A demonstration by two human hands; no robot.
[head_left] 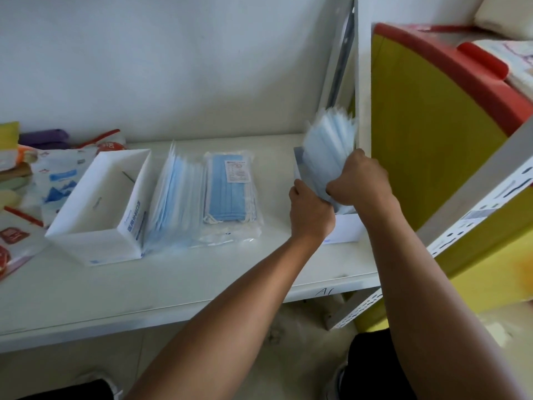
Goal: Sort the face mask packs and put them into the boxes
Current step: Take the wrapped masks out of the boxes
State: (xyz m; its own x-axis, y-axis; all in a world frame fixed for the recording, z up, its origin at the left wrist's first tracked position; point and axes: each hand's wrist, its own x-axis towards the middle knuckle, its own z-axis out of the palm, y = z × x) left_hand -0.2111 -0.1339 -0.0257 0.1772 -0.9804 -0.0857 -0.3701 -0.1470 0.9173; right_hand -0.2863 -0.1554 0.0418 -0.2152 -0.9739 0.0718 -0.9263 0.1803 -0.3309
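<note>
While both my hands grip a bundle of face mask packs (328, 142), I am standing it in the white box (344, 229) at the right end of the shelf (202, 272).

My left hand (310, 210) and right hand (360, 180) are curled round the bundle's lower part. It stands upright, fanned at the top, with its foot at the box mouth; how deep it sits is hidden by my hands. I judge the film slippery, so I should squeeze the packs square, keep them vertical and slide them straight down without catching the box wall. One pile of mask packs (173, 197) leans on the empty open box (131, 217) at the left and another pile (229, 192) lies flat beside it, both not yet boxed.
</note>
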